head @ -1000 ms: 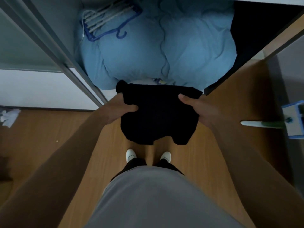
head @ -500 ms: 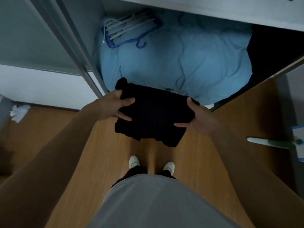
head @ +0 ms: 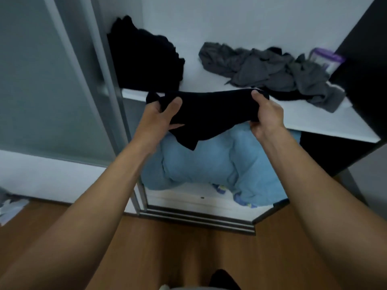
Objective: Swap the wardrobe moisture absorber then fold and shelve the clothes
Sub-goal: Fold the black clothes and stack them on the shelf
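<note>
Both hands, left hand [head: 162, 114] and right hand [head: 265, 114], are closed on the ends of a folded black garment [head: 206, 114] at the shelf [head: 314, 122] edge. Its loose lower corner may unfold when released.

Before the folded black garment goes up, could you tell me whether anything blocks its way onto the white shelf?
Nothing visible does: the black garment faces a bare stretch of shelf between the black pile and the grey clothes.

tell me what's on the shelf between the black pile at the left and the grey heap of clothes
Nothing: in the head view, bare white shelf separates the black pile from the grey heap.
</note>
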The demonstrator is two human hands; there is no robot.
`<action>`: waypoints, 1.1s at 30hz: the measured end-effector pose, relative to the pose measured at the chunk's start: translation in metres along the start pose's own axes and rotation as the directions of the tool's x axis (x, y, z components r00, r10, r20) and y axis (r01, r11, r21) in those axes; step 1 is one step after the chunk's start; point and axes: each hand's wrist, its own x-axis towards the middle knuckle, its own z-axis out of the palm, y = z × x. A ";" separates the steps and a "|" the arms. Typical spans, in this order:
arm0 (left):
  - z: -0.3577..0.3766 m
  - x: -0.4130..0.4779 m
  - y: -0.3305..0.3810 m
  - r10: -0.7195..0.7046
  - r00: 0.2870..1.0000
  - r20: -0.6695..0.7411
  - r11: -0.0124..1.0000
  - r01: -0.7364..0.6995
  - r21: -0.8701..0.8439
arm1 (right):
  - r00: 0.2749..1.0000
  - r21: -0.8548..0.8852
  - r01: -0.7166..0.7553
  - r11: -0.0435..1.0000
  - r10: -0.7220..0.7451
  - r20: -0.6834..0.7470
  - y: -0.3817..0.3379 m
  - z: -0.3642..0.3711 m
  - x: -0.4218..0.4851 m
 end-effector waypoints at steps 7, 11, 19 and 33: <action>-0.002 0.056 0.037 0.109 0.967 -0.231 0.986 -0.135 -0.098 | 0.993 0.135 -0.067 0.989 0.053 0.104 -0.051 0.100 0.059; 0.000 0.089 0.047 0.199 0.934 -0.298 0.977 -0.211 -0.010 | 0.976 0.173 -0.108 0.979 0.071 0.207 -0.063 0.155 0.101; 0.000 0.173 0.122 0.558 0.719 -0.414 0.811 -0.368 0.455 | 0.835 0.378 -0.162 0.912 -0.077 0.545 -0.112 0.286 0.188; -0.048 0.219 0.034 0.157 0.465 -0.871 0.940 0.201 0.277 | 0.748 -0.598 0.315 0.737 0.194 0.634 0.020 0.388 0.317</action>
